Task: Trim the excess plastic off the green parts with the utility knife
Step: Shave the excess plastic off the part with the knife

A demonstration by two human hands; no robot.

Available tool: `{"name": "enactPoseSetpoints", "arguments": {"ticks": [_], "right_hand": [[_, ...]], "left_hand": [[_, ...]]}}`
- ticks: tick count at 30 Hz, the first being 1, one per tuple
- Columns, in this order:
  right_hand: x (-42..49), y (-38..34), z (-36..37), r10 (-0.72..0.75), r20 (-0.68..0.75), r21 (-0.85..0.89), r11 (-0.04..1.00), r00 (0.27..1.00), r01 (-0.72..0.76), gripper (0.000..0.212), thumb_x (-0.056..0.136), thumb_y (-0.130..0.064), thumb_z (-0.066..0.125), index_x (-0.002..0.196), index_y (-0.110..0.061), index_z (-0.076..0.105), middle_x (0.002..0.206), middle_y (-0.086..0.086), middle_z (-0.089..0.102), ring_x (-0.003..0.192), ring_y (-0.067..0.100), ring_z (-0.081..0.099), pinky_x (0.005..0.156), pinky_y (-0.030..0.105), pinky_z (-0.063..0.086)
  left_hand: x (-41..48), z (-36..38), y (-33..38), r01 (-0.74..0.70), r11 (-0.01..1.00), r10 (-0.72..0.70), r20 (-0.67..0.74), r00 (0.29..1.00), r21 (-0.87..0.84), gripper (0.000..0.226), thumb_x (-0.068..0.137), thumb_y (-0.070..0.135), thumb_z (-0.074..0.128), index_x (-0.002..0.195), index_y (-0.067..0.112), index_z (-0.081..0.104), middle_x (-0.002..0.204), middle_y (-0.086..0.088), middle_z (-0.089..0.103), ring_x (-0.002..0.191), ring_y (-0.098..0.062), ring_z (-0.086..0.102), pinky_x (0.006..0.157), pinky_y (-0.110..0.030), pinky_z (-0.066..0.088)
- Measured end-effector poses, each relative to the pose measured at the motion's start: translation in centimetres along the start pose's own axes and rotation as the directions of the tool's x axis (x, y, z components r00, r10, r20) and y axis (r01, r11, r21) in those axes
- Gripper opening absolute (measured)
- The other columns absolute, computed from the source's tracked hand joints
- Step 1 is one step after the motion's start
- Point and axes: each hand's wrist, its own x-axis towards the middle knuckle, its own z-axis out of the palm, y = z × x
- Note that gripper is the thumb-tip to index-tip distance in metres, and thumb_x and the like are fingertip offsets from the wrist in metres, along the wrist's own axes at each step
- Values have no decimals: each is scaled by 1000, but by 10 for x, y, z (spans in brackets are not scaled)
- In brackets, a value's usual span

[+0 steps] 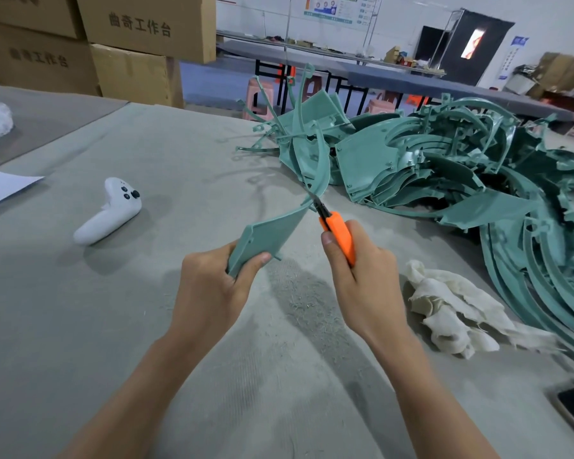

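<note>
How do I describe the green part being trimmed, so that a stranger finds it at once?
On the grey table, a big pile of green parts lies at the right. Left of it, the left hand grips one green part by its flat end. Only this one is off the table, with the orange utility knife in the right hand at its curved strip.

Bare left hand (209, 286) and bare right hand (362, 283). Forearms (140, 392) bare to the frame edge. Thumbnails (327, 239) short, plain.
</note>
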Motion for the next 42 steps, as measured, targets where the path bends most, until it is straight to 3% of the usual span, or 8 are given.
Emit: {"name": "enactPoseSetpoints", "arguments": {"ticks": [5,12,17,24,30,35,38,42], "right_hand": [[-6,-6,5,-25,23,3,1000,999,25,28,102,-40,42,82,-21,41,51,-7,39,42,14,39,43,35,31],[-16,-20,10,-173,89,60,984,981,168,26,100,-45,41,86,-23,44,54,-6,44,45,15,45,43,35,36],[1,-4,-1,7,-63,129,992,998,1,32,101,-40,46,81,-16,48,51,-6,40,42,6,38,40,24,31],[-1,-3,3,35,14,91,995,999,-36,29,101,-36,46,79,-17,44,49,-8,39,41,10,37,42,30,28],[-16,-24,12,-102,83,159,983,991,88,22,102,-42,45,82,-33,40,52,-7,41,43,15,42,43,21,26],[-6,-15,8,26,-11,197,980,1000,-24,32,103,-37,47,80,-15,47,54,-9,42,42,7,37,41,19,27],[-4,-9,8,85,-31,158,984,996,-80,31,102,-36,47,80,-14,48,51,-9,39,42,7,36,42,23,28],[-15,-19,15,-6,28,127,992,1000,2,29,102,-40,44,81,-19,44,50,-7,40,41,13,40,42,27,28]], "left_hand": [[0,1,-1,-10,1000,10,-21,1000,5,23,77,11,72,59,5,59,48,17,24,55,-11,31,45,-7,24],[2,0,-2,12,1000,-12,-5,1000,-18,39,79,14,70,60,24,38,47,15,21,49,-9,30,45,-12,23],[1,0,-1,8,1000,-8,-12,1000,0,23,79,14,71,60,5,60,47,22,22,54,-11,33,44,-10,24],[0,0,2,-1,1000,1,-8,1000,-25,36,79,14,70,63,25,40,48,17,22,52,-11,30,44,-9,22],[-1,2,-1,-2,1000,2,-21,1000,-28,41,79,13,70,63,26,35,43,4,30,53,-11,33,44,-11,25],[-1,3,2,-8,997,8,-8,1000,-72,50,80,14,71,70,41,29,45,18,18,44,-1,33,43,-6,22],[-2,5,2,-41,996,40,-14,999,-84,50,80,13,71,72,38,29,47,22,16,42,3,33,43,-4,21],[-3,5,-1,-4,997,3,-15,1000,-73,52,80,13,71,65,39,29,46,18,17,43,3,33,43,-7,22]]}}
